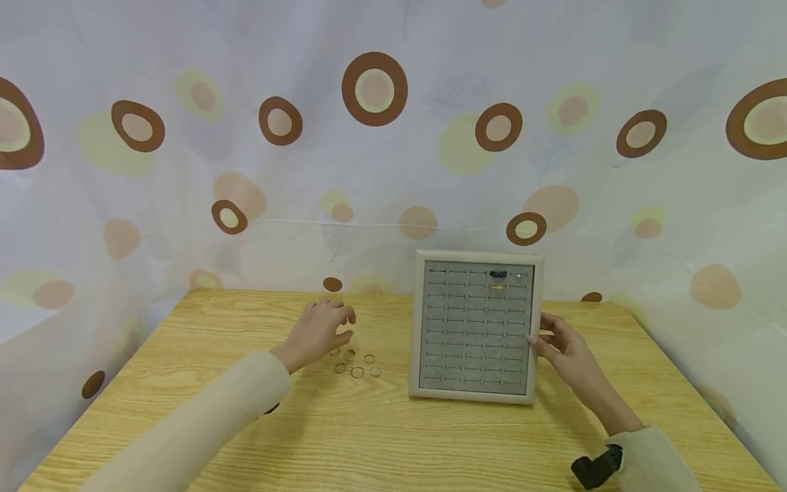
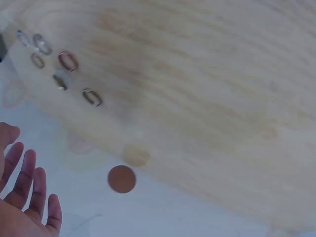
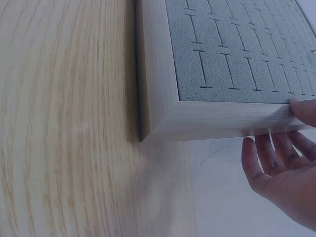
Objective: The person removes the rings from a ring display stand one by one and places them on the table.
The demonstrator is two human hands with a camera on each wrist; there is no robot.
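Observation:
A framed ring display [image 1: 477,328] with grey slotted foam stands tilted up on the table. My right hand [image 1: 568,352] grips its right side, thumb on the front of the frame and fingers behind; the right wrist view shows the same hold on the pale wooden rim [image 3: 217,118]. Three rings sit in the upper right slots: a dark blue ring [image 1: 498,274], a silver ring [image 1: 518,275] and a gold ring [image 1: 496,288]. Over several loose rings [image 1: 357,377] hovers my left hand [image 1: 320,330], fingers loosely bent and nothing visible between them. The left wrist view has this hand [image 2: 27,202] apart from the rings.
The light wooden table [image 1: 344,437] ends at the back against a white curtain [image 1: 393,164] with round brown and yellow patterns. A black wrist device [image 1: 596,467] is worn at the right sleeve. The loose rings lie left of the display.

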